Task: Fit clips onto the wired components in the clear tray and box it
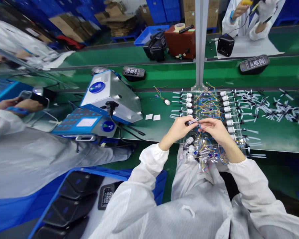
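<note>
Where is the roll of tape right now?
In the head view it's at the top, right of middle: the roll of tape sits on the reddish-brown box, just left of the metal post.

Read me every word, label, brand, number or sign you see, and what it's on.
"888" on the upper-right display unit; smaller marks unreadable.
"888" on the upper-middle display unit, seemingly.
"888" on the lower-left display unit, seemingly.
Too small or blurred to read: blue round stickers, white slips, partly hidden display unit.

1 upright metal post (200,43) stands at the green bench's (153,132) far edge; behind are blue bins (155,11), stacked cardboard (119,26), cartons (189,16).
</note>
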The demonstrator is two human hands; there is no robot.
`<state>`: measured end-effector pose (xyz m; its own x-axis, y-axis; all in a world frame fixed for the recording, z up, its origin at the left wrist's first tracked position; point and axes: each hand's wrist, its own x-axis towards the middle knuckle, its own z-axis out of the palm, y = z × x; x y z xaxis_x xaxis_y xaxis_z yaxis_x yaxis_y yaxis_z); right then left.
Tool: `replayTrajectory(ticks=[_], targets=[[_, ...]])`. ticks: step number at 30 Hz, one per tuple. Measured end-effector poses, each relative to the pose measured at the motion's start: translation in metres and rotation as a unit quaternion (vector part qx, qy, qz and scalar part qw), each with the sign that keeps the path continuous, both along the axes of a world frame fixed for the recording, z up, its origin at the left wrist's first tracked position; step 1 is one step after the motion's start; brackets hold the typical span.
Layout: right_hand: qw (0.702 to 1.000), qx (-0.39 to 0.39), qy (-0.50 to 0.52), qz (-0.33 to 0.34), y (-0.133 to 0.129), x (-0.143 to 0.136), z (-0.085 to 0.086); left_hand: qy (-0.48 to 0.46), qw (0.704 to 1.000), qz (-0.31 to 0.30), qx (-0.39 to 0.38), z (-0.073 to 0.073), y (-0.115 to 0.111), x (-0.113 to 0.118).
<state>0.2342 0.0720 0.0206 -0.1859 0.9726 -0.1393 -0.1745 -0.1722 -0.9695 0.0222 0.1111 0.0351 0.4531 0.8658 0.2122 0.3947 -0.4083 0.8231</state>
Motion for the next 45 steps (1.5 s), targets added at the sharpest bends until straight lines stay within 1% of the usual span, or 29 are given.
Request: replayTrajectory(ticks=[2,4,7,8,11,12,14,16,18,19,20,22,25,29,31,34,37,41,43,45], targets=[[1.0,0.003,-0.008,-0.006,0.0,-0.001,0.001,-0.009,1.0,-0.019,0.02,-0.002,-0.001,0.001],[1.0,0.013,-0.011,-0.022,0.001,-0.002,0.0,-0.03,0.997,-0.03,0.064,-0.002,-0.002,0.002],[0.997,0.032,-0.006,-0.067,0.002,-0.002,-0.002,-0.054,0.989,-0.002,0.141,0.0,-0.006,0.005],[0.996,0.035,-0.002,-0.084,0.002,-0.002,-0.003,-0.055,0.987,0.0,0.151,0.001,-0.009,0.007],[0.991,0.04,0.004,-0.126,0.003,-0.001,-0.006,-0.043,0.988,-0.034,0.144,0.003,-0.018,0.013],[0.99,0.041,0.004,-0.138,0.003,0.0,-0.006,-0.037,0.988,-0.031,0.145,0.003,-0.021,0.016],[0.988,0.04,0.008,-0.151,0.003,0.0,-0.006,-0.009,0.987,0.007,0.16,0.0,-0.026,0.023],[0.989,0.022,0.027,-0.143,0.003,-0.001,-0.004,0.039,0.984,0.042,0.167,-0.003,-0.03,0.03],[0.991,-0.001,0.047,-0.124,0.003,-0.002,-0.001,0.077,0.984,0.042,0.155,-0.006,-0.03,0.036],[0.992,-0.006,0.051,-0.119,0.002,-0.002,0.0,0.079,0.986,0.034,0.143,-0.006,-0.03,0.038],[0.991,-0.004,0.049,-0.122,0.002,-0.001,0.001,0.067,0.989,0.027,0.128,-0.006,-0.028,0.039],[0.988,0.018,0.035,-0.15,0.002,0.003,0.003,0.022,0.995,0.027,0.096,-0.003,-0.024,0.038],[0.98,0.061,0.02,-0.19,0.001,0.012,0.006,-0.02,0.997,0.056,0.044,0.004,-0.016,0.03],[0.977,0.071,0.056,-0.192,-0.006,0.023,0.017,-0.014,0.997,0.08,-0.017,0.011,-0.009,0.018],[0.975,0.072,0.061,-0.199,-0.012,0.025,0.024,-0.015,0.996,0.087,-0.033,0.012,-0.008,0.013],[0.973,0.091,0.024,-0.209,-0.018,0.025,0.029,-0.02,0.995,0.089,-0.042,0.015,-0.01,0.009],[0.972,0.114,-0.036,-0.204,-0.02,0.021,0.027,-0.028,0.996,0.078,-0.038,0.017,-0.014,0.007],[0.975,0.102,-0.077,-0.179,-0.019,0.014,0.018,-0.035,0.997,0.061,-0.044,0.019,-0.023,0.004],[0.975,0.108,-0.102,-0.168,-0.018,0.012,0.013,-0.032,0.997,0.058,-0.047,0.017,-0.028,0.001],[0.968,0.13,-0.141,-0.162,-0.018,0.011,0.01,-0.025,0.997,0.057,-0.048,0.013,-0.031,-0.002]])
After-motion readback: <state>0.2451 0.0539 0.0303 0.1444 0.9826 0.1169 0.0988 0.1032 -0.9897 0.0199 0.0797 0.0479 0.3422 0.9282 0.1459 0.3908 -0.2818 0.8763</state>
